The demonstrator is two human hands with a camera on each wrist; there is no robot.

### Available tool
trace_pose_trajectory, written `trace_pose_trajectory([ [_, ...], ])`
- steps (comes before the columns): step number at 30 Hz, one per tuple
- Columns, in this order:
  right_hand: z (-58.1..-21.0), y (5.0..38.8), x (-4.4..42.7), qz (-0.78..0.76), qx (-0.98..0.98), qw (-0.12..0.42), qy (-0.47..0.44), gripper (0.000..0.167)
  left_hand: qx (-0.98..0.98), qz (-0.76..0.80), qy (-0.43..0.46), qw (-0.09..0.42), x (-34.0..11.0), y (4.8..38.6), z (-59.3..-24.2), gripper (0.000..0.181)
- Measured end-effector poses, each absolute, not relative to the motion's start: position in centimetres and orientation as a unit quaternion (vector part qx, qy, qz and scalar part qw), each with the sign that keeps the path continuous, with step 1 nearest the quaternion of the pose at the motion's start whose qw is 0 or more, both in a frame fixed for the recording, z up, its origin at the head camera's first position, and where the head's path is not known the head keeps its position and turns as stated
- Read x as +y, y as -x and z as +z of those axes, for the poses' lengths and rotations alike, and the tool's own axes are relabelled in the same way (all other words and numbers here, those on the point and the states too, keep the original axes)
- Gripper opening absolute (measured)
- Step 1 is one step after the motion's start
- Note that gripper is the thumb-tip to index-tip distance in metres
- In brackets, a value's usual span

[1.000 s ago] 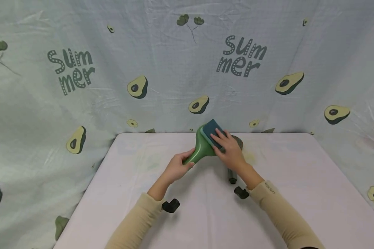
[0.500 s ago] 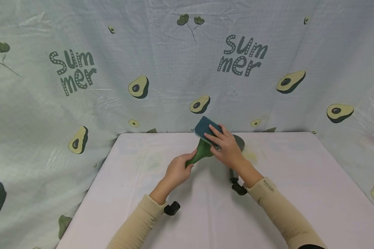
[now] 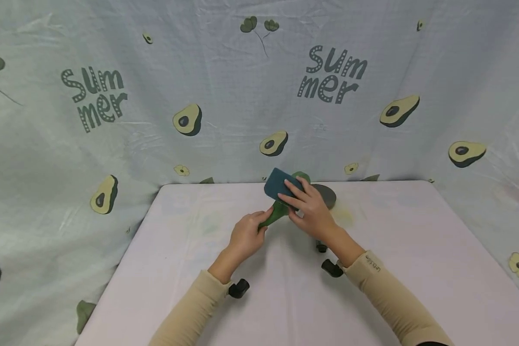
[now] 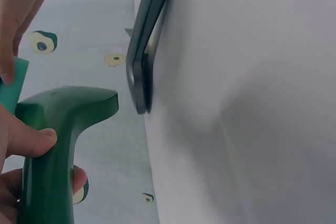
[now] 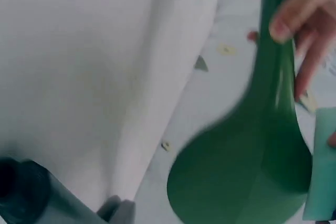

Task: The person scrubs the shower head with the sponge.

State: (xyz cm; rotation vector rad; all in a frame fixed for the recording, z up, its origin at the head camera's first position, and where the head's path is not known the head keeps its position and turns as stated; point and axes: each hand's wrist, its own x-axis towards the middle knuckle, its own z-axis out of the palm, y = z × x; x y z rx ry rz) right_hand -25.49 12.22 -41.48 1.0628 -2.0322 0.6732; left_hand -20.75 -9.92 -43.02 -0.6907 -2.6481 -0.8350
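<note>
My left hand [image 3: 247,234] grips the handle of a green handheld shower head [image 3: 278,212], held up over the table. In the right wrist view its broad rounded head [image 5: 236,177] widens out below the handle. My right hand [image 3: 315,214] holds a two-tone sponge [image 3: 278,184], dark blue on the upper face and light teal below, against the shower head. The sponge hides much of the green head in the head view. Behind my right hand lies a dark grey shower head [image 3: 327,196], partly covered; its handle shows in the left wrist view [image 4: 139,72].
A white-covered table [image 3: 190,250] lies under both arms. At its far edge hangs a pale curtain [image 3: 225,86] printed with avocados and lettering. Black wrist cameras [image 3: 239,288] sit below both sleeves.
My right hand has moved the sponge left across the green shower head, first up, then slightly down. The shower head has turned in my left hand. The dark grey one stays in place.
</note>
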Motion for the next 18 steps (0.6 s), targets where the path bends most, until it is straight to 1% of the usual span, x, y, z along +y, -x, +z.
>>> trace_pose_trajectory([
  [2,-41.2,25.7,12.7,0.311,-0.802,0.344,-0.377,0.043,-0.916,-0.287,0.239,0.143,-10.0,20.8,-43.0,0.052],
  [4,-40.9,26.2,13.5,0.377,-0.812,0.310,-0.320,0.044,-0.917,-0.289,0.235,0.144,-10.2,20.7,-43.0,0.052],
  [8,-40.9,27.1,14.9,0.521,-0.800,0.215,-0.205,0.045,-0.916,-0.303,0.224,0.138,-10.4,20.6,-43.0,0.053],
  [9,-41.0,27.1,15.0,0.547,-0.792,0.194,-0.186,0.045,-0.916,-0.307,0.221,0.135,-10.5,20.6,-43.1,0.053],
  [11,-41.4,27.0,15.0,0.578,-0.779,0.176,-0.166,0.046,-0.915,-0.309,0.222,0.135,-10.6,20.6,-43.3,0.053],
  [12,-41.6,26.8,14.8,0.579,-0.780,0.175,-0.165,0.046,-0.914,-0.309,0.224,0.136,-10.7,20.6,-43.4,0.053],
  [13,-41.8,26.6,14.5,0.570,-0.781,0.185,-0.173,0.046,-0.915,-0.306,0.225,0.138,-10.7,20.6,-43.5,0.053],
  [18,-42.1,25.6,12.9,0.471,-0.795,0.266,-0.275,0.044,-0.917,-0.291,0.227,0.151,-10.8,20.6,-43.6,0.052],
])
